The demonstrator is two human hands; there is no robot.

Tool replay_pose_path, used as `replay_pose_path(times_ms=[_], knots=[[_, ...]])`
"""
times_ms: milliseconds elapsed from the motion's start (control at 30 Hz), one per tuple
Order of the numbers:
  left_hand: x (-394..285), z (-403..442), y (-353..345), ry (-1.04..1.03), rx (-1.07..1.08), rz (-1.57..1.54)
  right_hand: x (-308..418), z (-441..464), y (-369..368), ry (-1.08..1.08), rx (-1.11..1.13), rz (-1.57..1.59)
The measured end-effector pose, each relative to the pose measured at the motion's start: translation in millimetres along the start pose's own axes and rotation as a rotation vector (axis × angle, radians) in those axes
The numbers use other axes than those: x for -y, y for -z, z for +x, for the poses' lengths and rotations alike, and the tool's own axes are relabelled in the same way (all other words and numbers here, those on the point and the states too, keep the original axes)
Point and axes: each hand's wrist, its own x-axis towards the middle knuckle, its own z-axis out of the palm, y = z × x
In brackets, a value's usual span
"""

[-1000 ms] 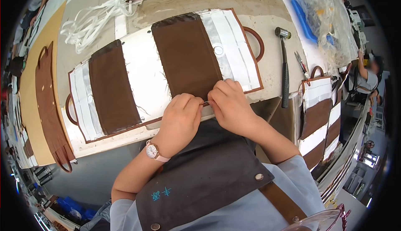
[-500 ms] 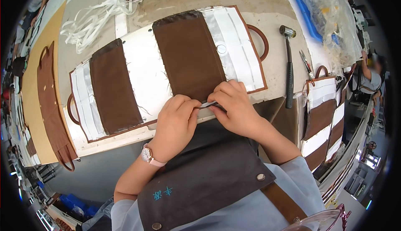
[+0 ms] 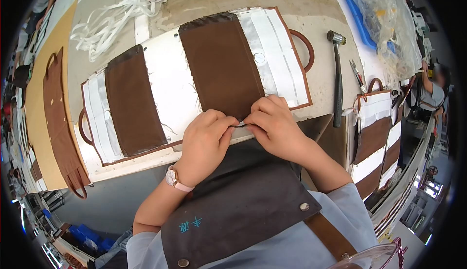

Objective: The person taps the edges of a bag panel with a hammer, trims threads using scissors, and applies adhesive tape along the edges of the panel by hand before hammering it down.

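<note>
A bag panel (image 3: 168, 81) lies flat on the workbench, white inside with two brown cloth pockets and brown handles at both ends. At its near edge, below the larger brown pocket (image 3: 221, 64), my left hand (image 3: 206, 135) pinches the dark edge. My right hand (image 3: 275, 123) pinches the same edge just beside it, thumb and fingers closed. Both hands' fingertips almost meet. What exactly lies between the fingertips is largely hidden.
A hammer (image 3: 337, 79) and small pliers-like snips (image 3: 358, 76) lie to the right. White tape strips (image 3: 114, 20) are heaped at the back left. Another brown bag piece (image 3: 56, 118) lies on a tan board. More panels (image 3: 372, 128) hang at the right; a person sits beyond.
My hands' fingertips have come closer together along the panel's near edge, and my right fingers have shifted slightly. The panel has stayed nearly in place.
</note>
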Motion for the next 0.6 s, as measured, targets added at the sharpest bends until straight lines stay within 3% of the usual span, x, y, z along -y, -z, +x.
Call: replay_pose_path(times_ms=[267, 467, 600], knots=[[-2, -17, 1, 0.081, -0.118, -0.042, 5, 0, -14, 0.04, -0.093, 0.005], [10, -44, -3, -0.229, -0.071, 0.361, 5, 6, -17, -0.02, -0.084, -0.025], [3, -52, -6, -0.232, -0.013, 0.497, 6, 8, -22, -0.03, -0.094, -0.077]])
